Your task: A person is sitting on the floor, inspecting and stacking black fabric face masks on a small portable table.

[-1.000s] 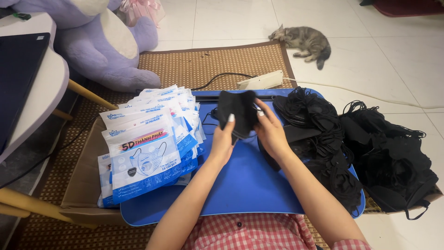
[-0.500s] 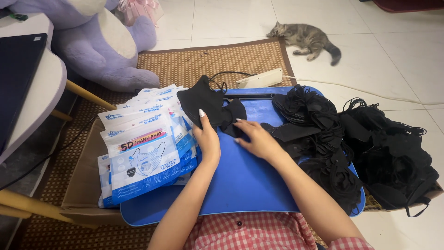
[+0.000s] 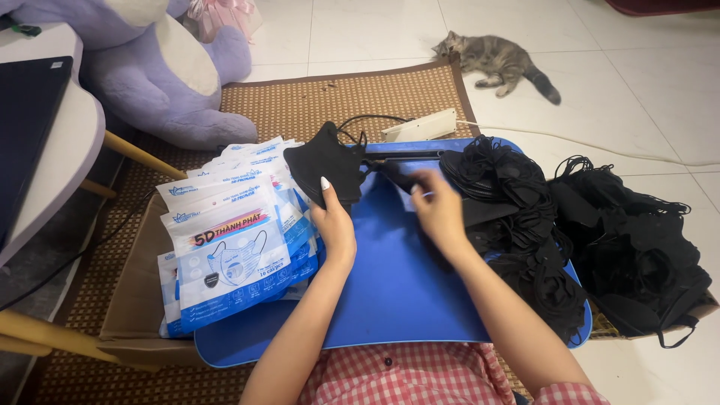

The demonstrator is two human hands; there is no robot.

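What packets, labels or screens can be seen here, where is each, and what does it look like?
Packets: fanned stack of flat pouches at the left edge of the blue tray, beside the left hand; white and blue with a clear window and a mask drawing.
Laptop: on the white table at far left; dark, flat slab, no lit screen visible.
No signs are seen.

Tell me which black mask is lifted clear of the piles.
The mask in the left hand, held up over the packets; the rest lie heaped at right.
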